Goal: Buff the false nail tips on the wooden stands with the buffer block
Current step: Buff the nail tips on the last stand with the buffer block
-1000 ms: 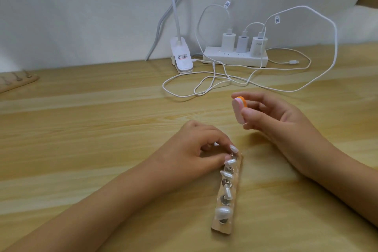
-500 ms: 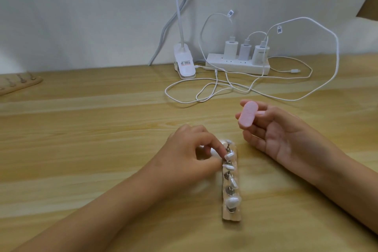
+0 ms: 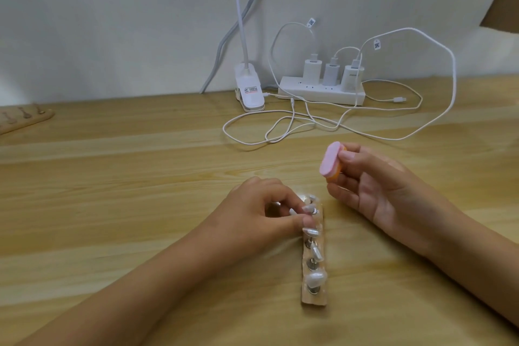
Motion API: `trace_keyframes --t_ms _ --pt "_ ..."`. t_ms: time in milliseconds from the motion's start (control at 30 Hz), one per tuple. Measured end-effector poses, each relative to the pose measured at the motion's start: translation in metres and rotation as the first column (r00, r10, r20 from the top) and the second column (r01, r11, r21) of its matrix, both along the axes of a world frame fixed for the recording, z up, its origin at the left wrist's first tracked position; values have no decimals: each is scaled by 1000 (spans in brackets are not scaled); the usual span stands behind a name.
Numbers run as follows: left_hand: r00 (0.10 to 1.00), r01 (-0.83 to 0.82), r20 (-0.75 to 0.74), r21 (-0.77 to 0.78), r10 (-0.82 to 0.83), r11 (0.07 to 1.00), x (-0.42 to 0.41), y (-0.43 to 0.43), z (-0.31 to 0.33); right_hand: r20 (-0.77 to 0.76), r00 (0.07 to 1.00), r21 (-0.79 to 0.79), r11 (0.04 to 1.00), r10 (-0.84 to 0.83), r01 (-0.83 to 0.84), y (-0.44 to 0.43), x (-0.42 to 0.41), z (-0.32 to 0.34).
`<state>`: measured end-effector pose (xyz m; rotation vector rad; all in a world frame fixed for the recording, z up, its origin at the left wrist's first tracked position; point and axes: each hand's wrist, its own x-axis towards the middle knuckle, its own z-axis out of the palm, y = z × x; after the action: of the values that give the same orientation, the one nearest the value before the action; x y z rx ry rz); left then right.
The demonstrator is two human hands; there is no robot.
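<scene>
the wooden stand [image 3: 313, 300] lies flat on the tabletop [image 3: 140, 191], its long side running away from the camera, between the two forearms. a row of pearly false nail tips [image 3: 316, 278] sits on metal pegs along it; the near tips are clear to see, while the far end of the stand is partly covered by fingers and a bright glare, so the number of tips cannot be counted with certainty.

the left hand [image 3: 261, 211] rests at the far part of the stand, fingers curled, thumb and forefinger pinching one of the tips there (the exact contact is blurred).

the right hand [image 3: 373, 188] is raised just beyond and to the right of the stand, palm turned inward. its thumb and fingers grip the buffer block [image 3: 330, 161], pink face showing, orange layer behind; the block is clear of every tip. the hands are near each other but apart.

at the wall: a white power strip [image 3: 320, 93] with three chargers [image 3: 311, 70], looped white cables [image 3: 280, 126] and a lamp clip [image 3: 250, 90], whose stem is cut off at the top edge. a second stand [image 3: 25, 118] is cut off at the left edge.
</scene>
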<state>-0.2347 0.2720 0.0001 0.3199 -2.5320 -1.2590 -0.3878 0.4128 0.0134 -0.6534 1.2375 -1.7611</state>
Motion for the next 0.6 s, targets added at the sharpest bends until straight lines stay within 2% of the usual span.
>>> trace_keyframes --t_ms 200,267,333,400,433,500,600 --pt "989 -59 -113 309 98 949 1 -4 -1 -60 998 5 1000 -23 23 0 2 -2" --pt "981 -56 -152 374 120 926 1 -6 -2 -182 981 -46 997 -69 62 1 4 -4" --pt "980 -30 -168 409 107 912 1 -5 -1 -441 884 -108 987 -156 120 2 5 -7" --pt "982 -38 -157 391 108 920 1 -5 -2 -686 693 -183 974 -222 132 4 9 -9" --pt "983 -47 -149 377 110 925 1 -6 -2 -752 614 -221 969 -240 109 4 10 -11" --pt "984 -50 -142 374 110 926 1 -7 -2 -818 514 -266 962 -261 65 4 12 -14" --pt "984 -48 -143 371 108 927 1 -7 -2 -866 441 -230 971 -235 65 3 12 -17"
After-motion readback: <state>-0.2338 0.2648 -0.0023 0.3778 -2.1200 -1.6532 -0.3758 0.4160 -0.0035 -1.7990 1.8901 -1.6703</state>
